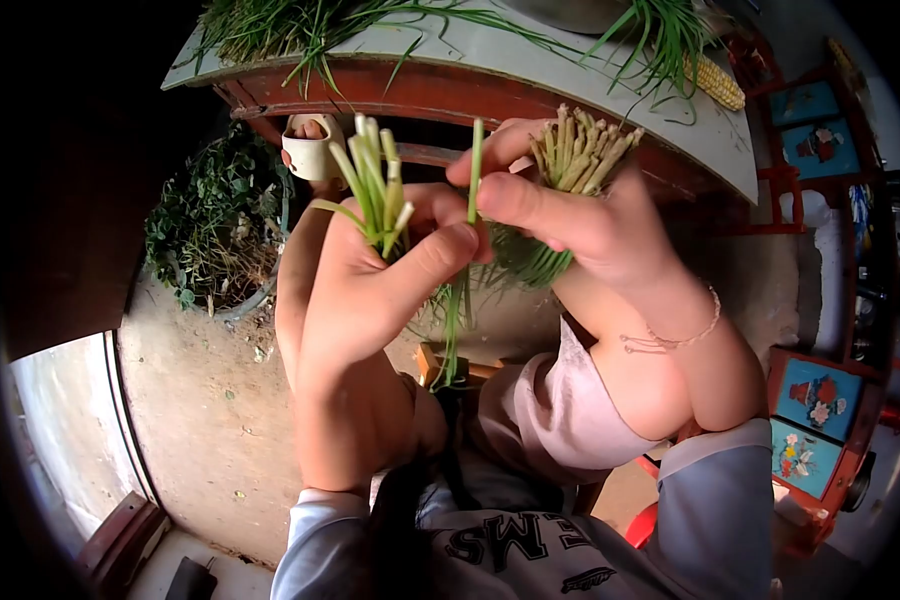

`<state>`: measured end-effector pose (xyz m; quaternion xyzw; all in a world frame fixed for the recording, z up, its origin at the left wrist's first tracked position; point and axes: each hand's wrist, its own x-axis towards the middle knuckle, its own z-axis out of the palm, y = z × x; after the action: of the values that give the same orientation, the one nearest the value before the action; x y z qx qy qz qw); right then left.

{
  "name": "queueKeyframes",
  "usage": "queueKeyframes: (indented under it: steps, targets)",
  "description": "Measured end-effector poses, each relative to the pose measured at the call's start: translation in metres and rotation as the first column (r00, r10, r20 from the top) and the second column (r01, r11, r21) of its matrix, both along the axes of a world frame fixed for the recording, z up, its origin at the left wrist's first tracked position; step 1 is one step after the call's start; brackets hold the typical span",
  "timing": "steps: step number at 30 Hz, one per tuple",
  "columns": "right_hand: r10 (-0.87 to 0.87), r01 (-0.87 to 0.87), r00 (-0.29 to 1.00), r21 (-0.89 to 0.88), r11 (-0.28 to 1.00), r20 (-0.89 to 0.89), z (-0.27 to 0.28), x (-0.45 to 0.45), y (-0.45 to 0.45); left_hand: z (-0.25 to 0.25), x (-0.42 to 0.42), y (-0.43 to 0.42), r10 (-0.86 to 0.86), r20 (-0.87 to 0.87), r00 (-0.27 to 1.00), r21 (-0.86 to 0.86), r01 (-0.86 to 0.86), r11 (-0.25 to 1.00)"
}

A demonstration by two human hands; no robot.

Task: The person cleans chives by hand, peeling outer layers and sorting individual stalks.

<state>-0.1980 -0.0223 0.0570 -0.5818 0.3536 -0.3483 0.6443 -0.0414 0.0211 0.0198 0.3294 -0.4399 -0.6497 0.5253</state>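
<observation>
My left hand (pixel 355 290) is closed around a small bunch of chives (pixel 372 190) whose pale, clean stem ends point up. Between its thumb and fingers it also pinches a single chive stem (pixel 475 165), which stands upright. My right hand (pixel 610 225) grips a thicker bunch of chives (pixel 582 155) with brownish, dry-looking ends. The right thumb and index finger are on either side of the single stem; whether they press on it I cannot tell. Green leaves hang below both hands.
Ahead stands a table (pixel 510 60) carrying a heap of chives (pixel 270 30), part of a metal bowl (pixel 560 12) and a corn cob (pixel 715 82). Leafy greens (pixel 215 220) lie piled on the floor at left. A red cabinet (pixel 820 430) with painted panels stands at right.
</observation>
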Motion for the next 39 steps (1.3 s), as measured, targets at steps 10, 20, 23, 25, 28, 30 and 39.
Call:
queueKeyframes:
  steps: [10,20,23,25,28,30,39]
  targets:
    - [-0.063,0.070,0.991,-0.058,0.996,0.121,-0.011,0.017,0.011,-0.005,-0.003,-0.001,-0.083,0.033,0.996,-0.092,0.085,0.992]
    - [-0.227,0.227,0.974,0.144,0.963,-0.011,-0.011,-0.012,-0.014,-0.014,0.017,-0.016,0.081,-0.499,0.863,0.004,-0.090,0.996]
    - [-0.258,0.261,0.965,0.178,0.949,-0.043,-0.015,-0.026,-0.023,-0.012,0.037,-0.018,0.175,-0.741,0.648,0.112,-0.137,0.984]
    - [-0.276,0.279,0.960,0.165,0.946,-0.045,-0.020,-0.035,-0.029,-0.016,0.052,-0.019,0.059,-0.819,0.571,0.040,-0.045,0.998]
    - [-0.302,0.307,0.952,0.118,0.944,-0.059,-0.018,-0.038,-0.031,-0.006,0.057,-0.017,0.240,-0.867,0.436,0.186,-0.163,0.969]
    - [-0.270,0.277,0.958,0.064,0.959,-0.095,-0.020,-0.042,-0.033,-0.012,0.067,-0.018,0.175,-0.901,0.396,0.143,-0.109,0.984]
    - [-0.005,-0.060,0.978,0.299,0.952,0.210,-0.020,-0.006,-0.011,-0.017,0.050,-0.017,0.037,-0.656,0.754,-0.129,-0.160,0.979]
